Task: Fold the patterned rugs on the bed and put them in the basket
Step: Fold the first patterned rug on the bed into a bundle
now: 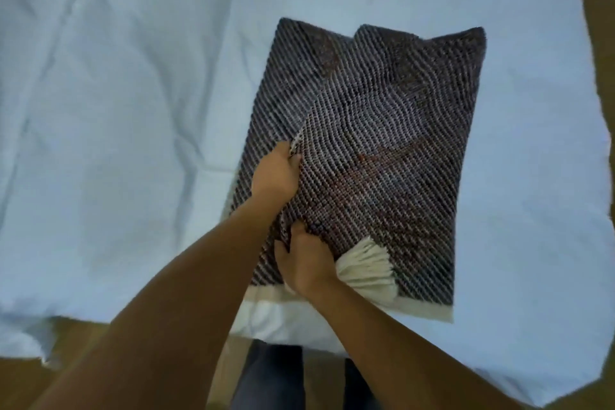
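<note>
A dark woven patterned rug (376, 143) with cream fringe lies folded over itself on the pale blue bed sheet (116, 110), right of centre. My left hand (278, 173) grips the left edge of the upper layer, fingers curled round it. Below it, my right hand (304, 263) grips the lower left corner of that layer, next to a bunched cream tassel (366, 271). The upper layer sits skewed, leaving a strip of the lower layer showing on the left. No basket is in view.
The bed's near edge runs along the bottom, with brown floor (66, 373) beyond it at lower left and at the far right. My legs in dark trousers (273, 376) stand against the bed edge.
</note>
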`<state>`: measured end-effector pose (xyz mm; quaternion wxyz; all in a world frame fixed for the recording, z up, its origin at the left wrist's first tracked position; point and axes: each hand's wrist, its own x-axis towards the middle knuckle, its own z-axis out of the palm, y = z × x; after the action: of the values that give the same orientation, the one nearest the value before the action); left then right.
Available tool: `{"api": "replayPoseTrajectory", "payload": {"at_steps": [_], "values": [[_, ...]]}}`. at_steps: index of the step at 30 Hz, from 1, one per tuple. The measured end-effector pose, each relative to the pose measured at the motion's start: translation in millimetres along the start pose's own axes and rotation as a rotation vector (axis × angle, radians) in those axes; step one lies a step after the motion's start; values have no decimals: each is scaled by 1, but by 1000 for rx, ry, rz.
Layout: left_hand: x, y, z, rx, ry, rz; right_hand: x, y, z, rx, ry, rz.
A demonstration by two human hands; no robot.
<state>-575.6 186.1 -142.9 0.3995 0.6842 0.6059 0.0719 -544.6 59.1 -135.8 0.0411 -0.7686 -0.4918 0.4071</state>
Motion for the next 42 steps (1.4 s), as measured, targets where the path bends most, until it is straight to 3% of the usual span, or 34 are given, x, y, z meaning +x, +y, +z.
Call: {"api": "replayPoseTrajectory", "payload": {"at_steps": [6, 10, 14, 18, 21, 25, 33, 42], "values": [[-8, -45, -17, -166, 204, 43, 5, -36, 31, -33, -56, -20], [-21, -64, -20, -254, 336, -86, 8, -41, 42, -96, -155, -63], [-21, -78, -28, -264, 135, -216, 7, -47, 49, -87, -230, -7], [-15, -84, -49, -389, -221, -227, 9, -60, 55, -44, -240, 111], [-22, -88, -56, -352, -330, -206, 6, -74, 62, 118, -205, 269], [-31, -96, -55, -370, -320, -200, 2, -90, 74, 387, -156, 378], [-38, -108, -56, -307, -288, -180, -1, -91, 68, 383, -234, 321], [19, -51, -63, -318, -134, -156, 62, -63, -46, 324, 13, 125]]}}
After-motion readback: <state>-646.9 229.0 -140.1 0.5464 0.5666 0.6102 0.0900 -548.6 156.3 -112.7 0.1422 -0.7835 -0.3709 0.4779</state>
